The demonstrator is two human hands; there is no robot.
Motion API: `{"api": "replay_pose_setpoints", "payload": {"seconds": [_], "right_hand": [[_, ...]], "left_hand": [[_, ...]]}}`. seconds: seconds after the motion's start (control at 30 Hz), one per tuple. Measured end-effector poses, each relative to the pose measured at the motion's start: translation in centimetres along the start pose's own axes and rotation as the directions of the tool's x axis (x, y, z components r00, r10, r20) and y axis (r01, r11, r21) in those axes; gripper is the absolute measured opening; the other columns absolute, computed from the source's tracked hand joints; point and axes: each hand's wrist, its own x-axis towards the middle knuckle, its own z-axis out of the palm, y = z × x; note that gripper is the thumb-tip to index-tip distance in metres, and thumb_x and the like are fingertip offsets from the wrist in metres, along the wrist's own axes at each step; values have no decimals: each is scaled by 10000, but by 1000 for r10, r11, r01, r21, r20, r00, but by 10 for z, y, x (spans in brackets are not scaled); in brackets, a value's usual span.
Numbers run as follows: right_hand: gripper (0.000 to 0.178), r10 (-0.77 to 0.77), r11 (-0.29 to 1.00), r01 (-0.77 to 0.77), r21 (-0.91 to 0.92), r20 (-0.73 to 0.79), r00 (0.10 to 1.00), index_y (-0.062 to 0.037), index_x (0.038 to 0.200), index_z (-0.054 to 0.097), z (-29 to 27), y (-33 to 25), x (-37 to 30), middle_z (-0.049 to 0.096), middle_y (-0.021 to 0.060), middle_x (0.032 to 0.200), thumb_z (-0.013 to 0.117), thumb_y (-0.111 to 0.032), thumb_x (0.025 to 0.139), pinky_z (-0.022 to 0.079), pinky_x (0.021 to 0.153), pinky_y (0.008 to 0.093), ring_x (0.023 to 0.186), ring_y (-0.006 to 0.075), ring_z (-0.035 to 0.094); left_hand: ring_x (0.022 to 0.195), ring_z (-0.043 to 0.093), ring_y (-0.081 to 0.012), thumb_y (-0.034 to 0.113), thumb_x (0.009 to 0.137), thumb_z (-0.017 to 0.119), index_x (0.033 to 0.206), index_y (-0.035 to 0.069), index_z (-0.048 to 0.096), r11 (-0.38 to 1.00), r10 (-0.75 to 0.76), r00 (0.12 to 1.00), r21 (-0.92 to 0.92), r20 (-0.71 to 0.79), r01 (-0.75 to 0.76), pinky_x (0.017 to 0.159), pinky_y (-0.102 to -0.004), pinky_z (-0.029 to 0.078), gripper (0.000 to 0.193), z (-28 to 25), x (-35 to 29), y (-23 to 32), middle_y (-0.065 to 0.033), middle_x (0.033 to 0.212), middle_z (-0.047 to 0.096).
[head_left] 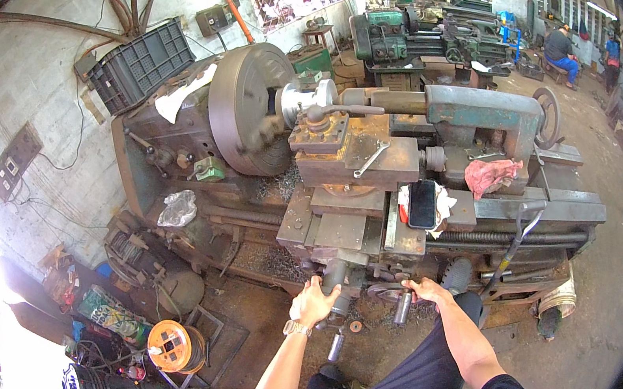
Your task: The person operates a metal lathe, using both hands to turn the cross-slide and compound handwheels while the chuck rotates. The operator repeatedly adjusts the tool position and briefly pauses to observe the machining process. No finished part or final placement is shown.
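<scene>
My left hand (pixel 312 302), with a watch on its wrist, curls against the dark round collar of the cross-slide crank (pixel 334 274) on the front of a large lathe. That crank's metal grip (pixel 336 345) hangs below the hand. To the right, my right hand (pixel 428 290) has its fingers closed at the carriage handwheel (pixel 386 291), beside its cylindrical handle (pixel 403 310). Above my hands sits the tool post (pixel 319 131) with its clamp lever. A shiny round metal workpiece (pixel 306 100) is held between the big chuck (pixel 252 111), which looks blurred, and the tailstock (pixel 475 109).
A spanner (pixel 372 159) lies on the compound slide. A phone (pixel 422 204) rests on cloth, and a red rag (pixel 490 176) lies to its right. An orange cable reel (pixel 175 346) stands on the floor at left. Another person (pixel 561 54) sits far right, near green lathes (pixel 385 37).
</scene>
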Motion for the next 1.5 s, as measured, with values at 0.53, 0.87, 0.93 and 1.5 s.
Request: {"api": "replay_pose_setpoints", "payload": {"seconds": [0.53,0.87,0.93,1.5], "right_hand": [[918,94,992,-95,78,24,995,-54,849,753,-6,-1,-8,708,189,987,542,-937,715,442,1000,467,1039,326,648],[1020,74,985,-81,150,53,996,-2,1036,716,-14,-16,-25,698,161,1021,616,-940,647,445,999,430,1082,297,638],[1044,74,985,-82,153,52,996,4,1068,707,-13,-13,-24,698,162,1037,617,-944,641,443,1009,428,1091,300,639],[1206,131,982,-138,126,64,989,98,1300,576,-13,-18,-23,660,225,1206,658,-911,644,444,1049,429,1144,301,636]], "left_hand": [[1162,646,-421,673,900,577,1384,106,512,1000,-21,999,2,31,21,946,-514,532,748,-6,-2,5,-178,1364,615],[1135,655,-427,659,891,596,1351,63,525,999,26,1000,-18,-4,-26,931,-507,537,756,0,1,-2,-220,1303,638],[1093,669,-449,658,891,602,1346,47,514,999,46,999,-20,-17,-46,909,-519,546,767,1,1,-3,-247,1264,648],[1118,662,-433,650,893,604,1355,46,511,1000,14,1000,-20,9,-14,930,-518,536,766,-6,-2,2,-230,1282,642]]}}
